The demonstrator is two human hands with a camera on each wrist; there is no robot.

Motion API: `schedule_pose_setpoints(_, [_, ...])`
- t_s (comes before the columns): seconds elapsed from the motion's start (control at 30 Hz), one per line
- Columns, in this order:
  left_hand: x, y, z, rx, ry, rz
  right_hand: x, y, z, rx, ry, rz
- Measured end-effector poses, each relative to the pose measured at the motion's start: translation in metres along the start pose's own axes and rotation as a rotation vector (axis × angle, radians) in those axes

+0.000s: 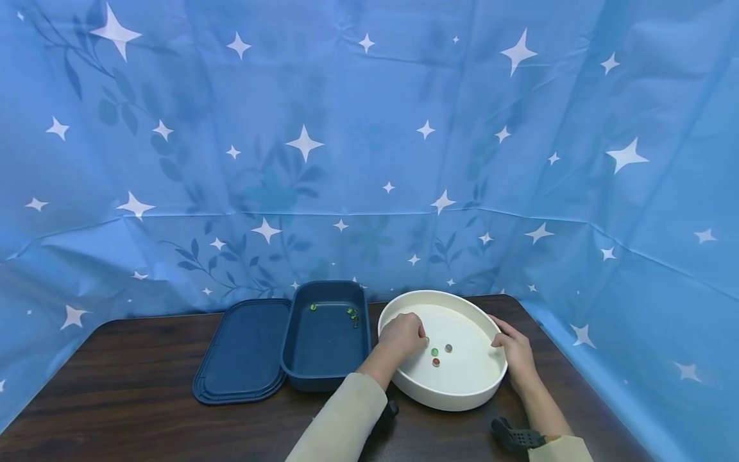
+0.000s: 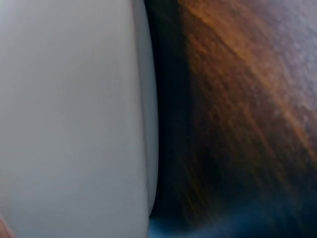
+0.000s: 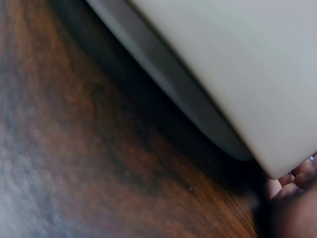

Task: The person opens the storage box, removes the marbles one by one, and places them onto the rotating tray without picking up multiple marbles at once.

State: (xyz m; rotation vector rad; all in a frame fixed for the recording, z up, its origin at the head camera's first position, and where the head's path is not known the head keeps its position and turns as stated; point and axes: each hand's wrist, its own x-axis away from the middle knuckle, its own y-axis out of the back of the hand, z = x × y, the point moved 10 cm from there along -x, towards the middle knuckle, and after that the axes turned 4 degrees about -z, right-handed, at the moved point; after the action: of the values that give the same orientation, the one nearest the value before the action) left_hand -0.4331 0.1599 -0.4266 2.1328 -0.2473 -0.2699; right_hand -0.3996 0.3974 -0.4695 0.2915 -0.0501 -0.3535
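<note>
My left hand (image 1: 403, 335) reaches over the near-left rim of a round white tray (image 1: 404, 307), its fingers curled down toward the tray floor. A small greenish marble (image 1: 426, 340) shows right at its fingertips, mostly hidden by them. Close by on the tray floor lie a green marble (image 1: 435, 352), a grey marble (image 1: 448, 348) and a red marble (image 1: 435, 362). At the tray's right side my right hand (image 1: 516, 351) grips the wall, thumb over the rim and fingers outside. Both wrist views are filled mainly by the tray's white outer wall (image 2: 74, 119) and dark wood.
Left of the tray stands a deep blue rectangular box (image 1: 317, 346) with several green marbles (image 1: 353, 316) inside. Its flat blue lid (image 1: 245, 346) lies beside it on the dark wooden table (image 1: 133, 378). A blue star-patterned curtain (image 1: 346, 173) hangs behind.
</note>
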Motion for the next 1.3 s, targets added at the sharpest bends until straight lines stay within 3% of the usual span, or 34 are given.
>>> schedule_pose_setpoints(0.47, [0.004, 0.003, -0.002, -0.064, -0.013, -0.009, 0.001, -0.002, 0.000, -0.003, 0.003, 0.003])
schedule_pose_setpoints(0.63, [0.012, 0.024, -0.009, -0.103, -0.085, -0.061, 0.002, -0.004, 0.000, 0.007, 0.000, 0.008])
schedule_pose_setpoints(0.73, [0.015, 0.044, -0.008, -0.061, -0.121, -0.115, 0.001, -0.004, 0.001, 0.007, -0.001, 0.009])
schedule_pose_setpoints(0.87, [0.018, 0.066, 0.000, 0.025, -0.139, -0.178, 0.001, -0.003, 0.002, 0.006, -0.002, 0.011])
schedule_pose_setpoints(1.0, [0.019, 0.080, 0.014, 0.090, -0.136, -0.210, 0.002, -0.002, 0.003, 0.005, -0.007, 0.012])
schedule_pose_setpoints(1.17, [0.021, 0.093, 0.036, 0.176, -0.102, -0.247, 0.003, 0.000, 0.003, 0.008, -0.006, 0.006])
schedule_pose_setpoints(1.3, [0.022, 0.106, 0.055, 0.257, -0.049, -0.319, 0.002, 0.000, 0.003, 0.010, -0.009, 0.005])
